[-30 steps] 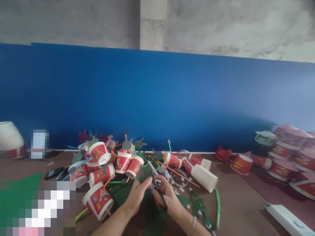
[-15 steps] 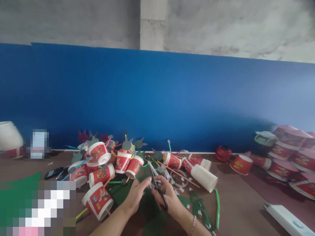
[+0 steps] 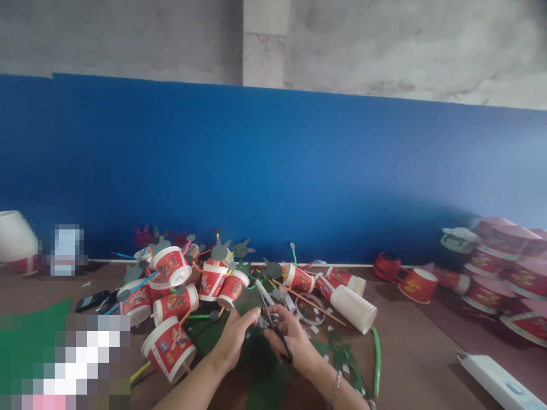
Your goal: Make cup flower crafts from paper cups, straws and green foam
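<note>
My right hand [image 3: 290, 336] grips black-handled scissors [image 3: 282, 343], their blades pointing up and away from me. Close on the left, my left hand [image 3: 235, 336] pinches something small beside the blades; the fingers cover most of it, so its kind does not show. Both hands are above dark green sheet material [image 3: 267, 376] on the brown table. Left of my left hand lies a red paper cup [image 3: 168, 348] with a thin stick through it. Beyond my right hand, a stack of nested paper cups [image 3: 352, 308] rests on its side.
Several red cups with coloured sticks and animal-shaped cutouts [image 3: 220, 250] are piled at left centre. Green scraps [image 3: 344, 359] and a green tube [image 3: 376, 361] lie at right. A white box-like object [image 3: 496, 376] and pink-topped cups [image 3: 491, 262] stand further right.
The scissor blades look slightly closer together than before. Both hands stay in nearly the same place, and the view has shifted only a little.
</note>
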The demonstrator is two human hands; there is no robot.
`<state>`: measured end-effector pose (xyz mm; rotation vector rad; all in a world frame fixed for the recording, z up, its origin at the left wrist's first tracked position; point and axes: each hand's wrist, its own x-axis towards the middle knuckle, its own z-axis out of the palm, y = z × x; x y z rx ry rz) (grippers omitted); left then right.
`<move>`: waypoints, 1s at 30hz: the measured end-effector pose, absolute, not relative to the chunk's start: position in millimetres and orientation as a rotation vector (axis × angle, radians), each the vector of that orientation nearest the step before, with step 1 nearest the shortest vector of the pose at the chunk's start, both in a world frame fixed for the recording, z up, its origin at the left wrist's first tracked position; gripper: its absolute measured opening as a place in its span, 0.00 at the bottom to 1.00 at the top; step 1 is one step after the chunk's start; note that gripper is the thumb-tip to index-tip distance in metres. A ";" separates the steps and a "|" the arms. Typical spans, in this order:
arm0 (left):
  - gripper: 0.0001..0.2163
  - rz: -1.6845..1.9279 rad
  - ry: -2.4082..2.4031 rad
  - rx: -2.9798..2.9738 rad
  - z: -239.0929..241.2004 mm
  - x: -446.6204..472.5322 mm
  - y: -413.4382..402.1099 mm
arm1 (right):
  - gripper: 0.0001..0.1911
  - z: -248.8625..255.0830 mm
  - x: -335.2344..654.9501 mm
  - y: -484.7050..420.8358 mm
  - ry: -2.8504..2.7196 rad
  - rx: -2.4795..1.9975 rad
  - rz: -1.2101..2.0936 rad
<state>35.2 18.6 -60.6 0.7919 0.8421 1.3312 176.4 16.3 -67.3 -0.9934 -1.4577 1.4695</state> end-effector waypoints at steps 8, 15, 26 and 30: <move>0.11 1.401 0.904 0.815 -64.8 37.1 19.6 | 0.26 -73.7 176.5 17.6 -1.494 -0.971 1.460; 0.13 1.503 1.020 0.872 -58.4 41.4 19.7 | 0.27 -78.7 172.2 16.1 -1.482 -0.975 1.473; 0.08 1.482 1.003 0.945 -57.3 44.5 15.3 | 0.27 -77.5 171.7 13.5 -1.448 -0.927 1.459; 0.09 1.466 0.991 0.986 -58.3 43.5 15.6 | 0.27 -76.9 172.2 12.5 -1.451 -0.920 1.454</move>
